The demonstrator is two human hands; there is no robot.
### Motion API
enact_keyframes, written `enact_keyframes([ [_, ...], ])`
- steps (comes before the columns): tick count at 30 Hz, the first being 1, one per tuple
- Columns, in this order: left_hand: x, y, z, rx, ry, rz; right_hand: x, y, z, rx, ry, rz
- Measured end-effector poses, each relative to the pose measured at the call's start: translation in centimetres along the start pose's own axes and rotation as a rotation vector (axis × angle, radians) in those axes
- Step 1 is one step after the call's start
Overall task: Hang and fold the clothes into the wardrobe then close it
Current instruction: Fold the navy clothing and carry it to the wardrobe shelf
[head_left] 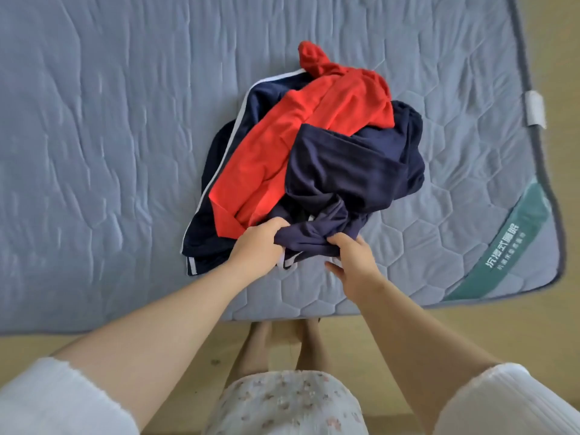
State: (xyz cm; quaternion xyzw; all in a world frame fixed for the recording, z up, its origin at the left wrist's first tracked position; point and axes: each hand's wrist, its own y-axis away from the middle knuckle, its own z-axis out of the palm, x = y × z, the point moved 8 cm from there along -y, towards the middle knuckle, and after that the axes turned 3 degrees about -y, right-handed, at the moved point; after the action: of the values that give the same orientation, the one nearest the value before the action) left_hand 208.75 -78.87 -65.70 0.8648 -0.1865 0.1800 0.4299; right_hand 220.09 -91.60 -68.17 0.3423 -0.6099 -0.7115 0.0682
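White sleeves (pixel 62 397) frame both forearms. Left hand (pixel 257 243) and right hand (pixel 354 259) each clench the near edge of the navy garment (pixel 339 164), probably to lift it free of the pile for sorting. It lies crumpled atop a red garment (pixel 301 136) and a white-striped dark garment (pixel 266 98) on the mattress (pixel 94 120), toward its near edge

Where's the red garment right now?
In the head view, the red garment lies mid-pile on the grey mattress, over the white-striped navy garment and partly under the plain navy garment.

Quilted blue mattress (pixel 110 152) bears a heap of clothes (pixel 314 158).
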Motion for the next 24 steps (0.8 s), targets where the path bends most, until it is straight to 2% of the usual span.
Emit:
enact_keyframes([
  [3, 2.2, 2.1, -4.6, 0.092, 0.214, 0.017, -4.9, 4.2, 1.3, -0.016, -0.037, -0.137],
  [9, 9.2, 8.0, -13.8, 0.238, 0.350, 0.166, -14.5, 14.9, 3.1, 0.017, -0.120, -0.357],
  [12, 13.2, 11.5, -18.4, 0.249, 0.422, 0.252, -18.3, 20.4, 4.2, 0.053, -0.109, -0.406],
  [17, 18.9, 17.5, -24.7, 0.253, 0.452, 0.387, -22.8, 28.3, 4.9, -0.014, -0.167, -0.480],
  [21, 21.3, 20.9, -28.5, 0.252, 0.725, 0.426, -26.3, 34.0, 6.5, -0.136, -0.194, -0.579],
  [24, 20.5, 21.4, -31.0, 0.284, 1.026, 0.324, -29.5, 37.1, 6.5, -0.173, -0.244, -0.701],
])
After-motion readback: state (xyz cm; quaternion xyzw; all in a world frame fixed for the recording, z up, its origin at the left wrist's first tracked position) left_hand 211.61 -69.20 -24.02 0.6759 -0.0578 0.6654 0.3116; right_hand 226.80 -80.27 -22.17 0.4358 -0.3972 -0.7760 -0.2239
